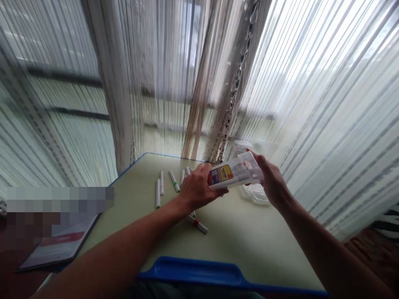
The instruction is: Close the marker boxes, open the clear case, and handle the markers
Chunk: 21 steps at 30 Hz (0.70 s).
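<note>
The clear marker case (237, 174) is gripped at both ends by the left hand (196, 189) and right hand (272, 182); it is best kept level above the desk (249, 241), loose markers (174, 180) lying beyond and beneath the left hand.

Two hands (199, 187) (271, 180), one clear box (235, 174), six pens (158, 193) visible, one lid (255, 193), one booklet (59, 247).

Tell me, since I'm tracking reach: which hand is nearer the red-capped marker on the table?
Left. The left hand hovers just above the red-capped marker; the right hand is farther right.
</note>
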### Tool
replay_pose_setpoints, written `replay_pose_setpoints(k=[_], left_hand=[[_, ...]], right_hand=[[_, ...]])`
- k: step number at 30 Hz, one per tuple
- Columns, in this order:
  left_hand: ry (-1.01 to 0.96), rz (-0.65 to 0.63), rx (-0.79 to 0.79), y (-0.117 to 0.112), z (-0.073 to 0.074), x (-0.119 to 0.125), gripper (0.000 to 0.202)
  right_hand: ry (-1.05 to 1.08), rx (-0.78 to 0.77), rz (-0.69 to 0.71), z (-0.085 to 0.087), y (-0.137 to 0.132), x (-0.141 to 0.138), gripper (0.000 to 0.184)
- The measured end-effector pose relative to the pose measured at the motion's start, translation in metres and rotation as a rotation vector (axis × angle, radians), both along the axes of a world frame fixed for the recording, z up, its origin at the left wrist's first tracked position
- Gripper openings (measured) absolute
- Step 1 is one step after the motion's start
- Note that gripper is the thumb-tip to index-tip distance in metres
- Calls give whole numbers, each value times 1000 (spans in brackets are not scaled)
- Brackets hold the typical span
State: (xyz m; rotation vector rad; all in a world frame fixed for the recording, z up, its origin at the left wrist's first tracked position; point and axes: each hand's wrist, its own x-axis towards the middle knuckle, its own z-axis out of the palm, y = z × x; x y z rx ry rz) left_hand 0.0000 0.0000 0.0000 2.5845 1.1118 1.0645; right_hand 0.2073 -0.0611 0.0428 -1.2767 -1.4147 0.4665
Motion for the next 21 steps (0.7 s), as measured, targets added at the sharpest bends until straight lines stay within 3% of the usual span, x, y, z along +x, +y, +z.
replay_pose_setpoints(k=[7, 12, 17, 21], left_hand=[[-128, 66, -37, 2, -1, -3, 57], [-195, 30, -79, 0, -9, 1, 51], [-228, -107, -68, -7, -15, 5, 46], [-193, -281, -127, -13, -14, 6, 65]], right_hand=[[-286, 212, -90, 8, 17, -22, 76], [-430, 261, 4, 13, 24, -23, 74], [-637, 335, 94, 26, 10, -25, 74], [-732, 316, 222, 37, -2, -17, 74]])
